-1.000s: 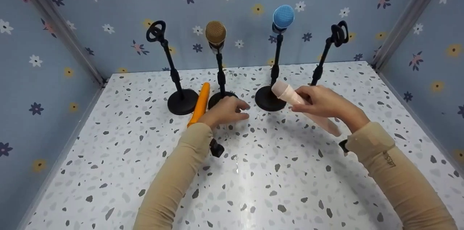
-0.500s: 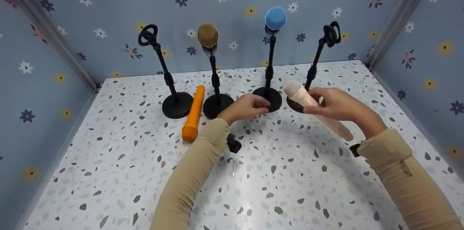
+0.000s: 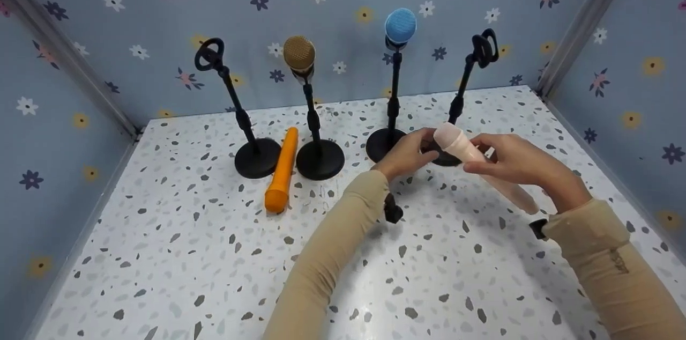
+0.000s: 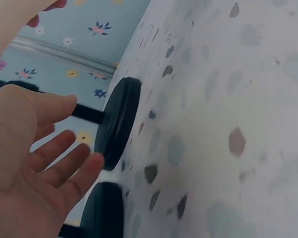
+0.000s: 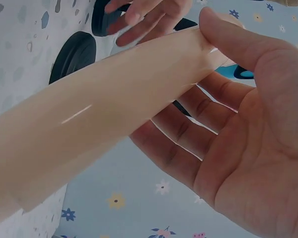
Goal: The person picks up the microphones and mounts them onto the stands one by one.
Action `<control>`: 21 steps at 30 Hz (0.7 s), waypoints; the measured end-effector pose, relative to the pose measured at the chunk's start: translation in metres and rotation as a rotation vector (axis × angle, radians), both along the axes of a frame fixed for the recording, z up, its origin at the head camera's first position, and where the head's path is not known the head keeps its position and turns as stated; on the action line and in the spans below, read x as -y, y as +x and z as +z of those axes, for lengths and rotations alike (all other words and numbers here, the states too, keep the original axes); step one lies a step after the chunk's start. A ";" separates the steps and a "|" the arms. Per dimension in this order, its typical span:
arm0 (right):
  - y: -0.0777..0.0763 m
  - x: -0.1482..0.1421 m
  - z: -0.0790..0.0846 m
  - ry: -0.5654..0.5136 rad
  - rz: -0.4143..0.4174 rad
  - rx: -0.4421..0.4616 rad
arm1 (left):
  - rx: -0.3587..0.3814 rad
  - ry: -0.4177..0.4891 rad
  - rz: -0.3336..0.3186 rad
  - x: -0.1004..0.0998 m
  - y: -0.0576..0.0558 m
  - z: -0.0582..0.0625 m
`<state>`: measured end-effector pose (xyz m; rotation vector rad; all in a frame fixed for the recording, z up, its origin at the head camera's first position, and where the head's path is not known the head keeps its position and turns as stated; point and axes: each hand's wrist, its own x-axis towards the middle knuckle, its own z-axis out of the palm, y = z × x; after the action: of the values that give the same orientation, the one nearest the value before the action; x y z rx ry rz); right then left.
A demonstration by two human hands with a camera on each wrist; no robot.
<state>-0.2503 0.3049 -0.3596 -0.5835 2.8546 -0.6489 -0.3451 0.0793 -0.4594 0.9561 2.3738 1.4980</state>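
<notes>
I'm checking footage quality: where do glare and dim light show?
Head: a bright glare patch low on the table; right wrist: a thin white glint along the pale mic; left wrist: duller than the head view, the upper base nearly black.

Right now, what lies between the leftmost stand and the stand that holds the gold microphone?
An orange microphone lies there, between the leftmost base and the neighbouring base, its head end toward the camera. The head view shows this.

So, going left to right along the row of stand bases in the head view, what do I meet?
Leftmost microphone stand's round base, orange microphone, second microphone stand's round base, left hand, pale pinkish-beige microphone, right hand.
</notes>
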 end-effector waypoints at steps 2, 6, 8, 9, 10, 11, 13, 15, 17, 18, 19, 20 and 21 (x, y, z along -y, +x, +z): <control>0.002 -0.004 0.001 0.003 -0.011 0.002 | -0.003 0.033 0.007 -0.010 -0.002 -0.002; 0.006 -0.008 0.002 0.003 -0.024 -0.005 | 0.011 0.040 0.049 -0.024 -0.006 -0.005; 0.009 -0.009 0.003 -0.008 -0.026 -0.006 | 0.014 0.032 0.066 -0.028 -0.007 -0.006; 0.010 -0.009 0.003 -0.012 -0.027 -0.004 | 0.010 0.023 0.073 -0.030 -0.008 -0.007; 0.012 -0.010 0.004 -0.015 -0.028 0.000 | 0.006 0.014 0.075 -0.032 -0.009 -0.007; 0.013 -0.011 0.004 -0.019 -0.029 0.002 | 0.004 0.009 0.074 -0.033 -0.009 -0.008; 0.016 -0.013 0.005 -0.019 -0.031 0.002 | 0.002 -0.002 0.069 -0.035 -0.011 -0.008; 0.017 -0.015 0.005 -0.015 -0.032 -0.006 | 0.004 -0.002 0.060 -0.037 -0.012 -0.008; 0.019 -0.017 0.004 -0.015 -0.029 -0.015 | 0.022 0.009 0.050 -0.039 -0.012 -0.007; 0.019 -0.018 0.004 -0.017 -0.031 -0.012 | 0.035 0.012 0.049 -0.040 -0.012 -0.008; 0.019 -0.019 0.003 -0.020 -0.033 -0.007 | 0.048 0.012 0.050 -0.041 -0.012 -0.008; 0.020 -0.019 0.002 -0.023 -0.036 0.000 | 0.058 0.011 0.051 -0.042 -0.012 -0.008; 0.020 -0.020 0.001 -0.025 -0.037 0.005 | 0.067 0.006 0.053 -0.043 -0.013 -0.009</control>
<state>-0.2305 0.3248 -0.3581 -0.5329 2.8625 -0.6920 -0.3577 0.1222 -0.4685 0.8369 2.3665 1.5318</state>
